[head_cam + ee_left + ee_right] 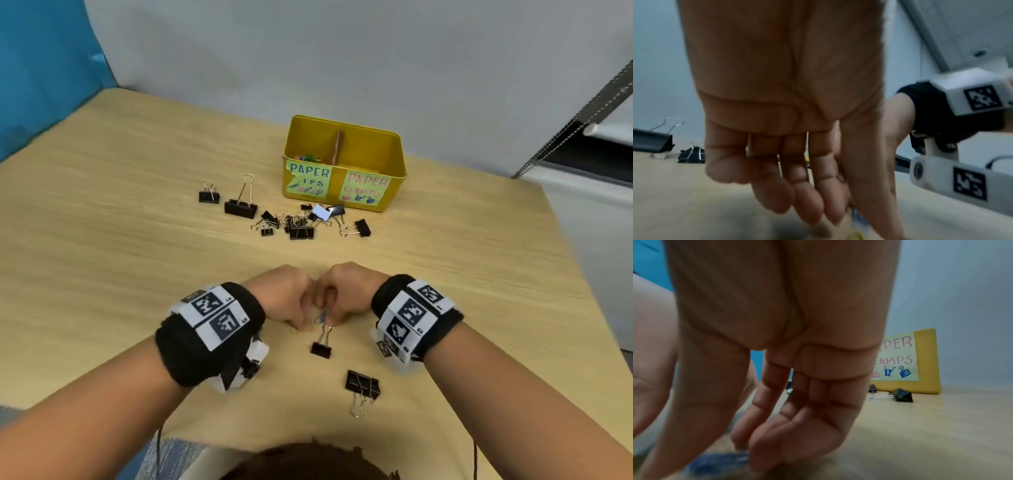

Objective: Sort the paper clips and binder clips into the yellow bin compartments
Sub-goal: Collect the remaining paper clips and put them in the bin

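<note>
My two hands meet low over the table's near middle. The left hand (306, 322) (845, 214) pinches a blue paper clip (320, 318) (858, 217) between thumb and index finger. The right hand (330, 314) (721, 447) has its thumb and fingertips curled onto the same blue paper clip (719, 462). A small black binder clip (322, 346) lies just below it, its wire handle reaching up to the fingers. A yellowish bit (855, 235) shows under the left fingers, too blurred to name. The yellow bin (394, 161) stands at the back, with coloured paper clips (309, 158) in its left compartment.
A heap of black binder clips (298, 224) lies in front of the bin, with two more (209, 196) (240, 207) off to its left. Another binder clip (363, 385) lies near my right wrist. A grey wall runs behind the table; a blue panel (41, 68) stands at the left.
</note>
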`<state>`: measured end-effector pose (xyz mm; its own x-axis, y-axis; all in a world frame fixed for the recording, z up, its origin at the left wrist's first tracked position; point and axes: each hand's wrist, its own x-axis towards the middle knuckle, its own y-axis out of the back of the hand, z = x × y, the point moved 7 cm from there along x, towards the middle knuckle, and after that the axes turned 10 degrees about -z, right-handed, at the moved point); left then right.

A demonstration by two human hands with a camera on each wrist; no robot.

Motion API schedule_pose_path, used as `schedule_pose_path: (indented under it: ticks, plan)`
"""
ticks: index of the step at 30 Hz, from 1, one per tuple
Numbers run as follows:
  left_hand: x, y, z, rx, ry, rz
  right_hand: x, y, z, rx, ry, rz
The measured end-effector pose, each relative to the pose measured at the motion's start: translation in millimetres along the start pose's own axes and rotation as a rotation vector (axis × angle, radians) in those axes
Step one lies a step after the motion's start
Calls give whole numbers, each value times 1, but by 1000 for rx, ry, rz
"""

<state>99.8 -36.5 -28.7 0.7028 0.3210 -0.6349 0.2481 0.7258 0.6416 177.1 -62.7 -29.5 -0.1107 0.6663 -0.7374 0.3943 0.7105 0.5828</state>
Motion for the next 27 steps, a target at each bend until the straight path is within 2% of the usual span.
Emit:
schedule_pose_path:
  ticks: [4,12,18,27]
  plan:
    - [-1,-13,2,100,67,40,-4,-8,1,-22,22,89]
    - [-1,-20,8,172,48,4,-8,-15,5,-6,14,110]
    - [5,10,-3,167,59,1,-5,0,6,-34,13,179]
    - [21,27,-10,55,8,35,11,9,8,-45,10,149]
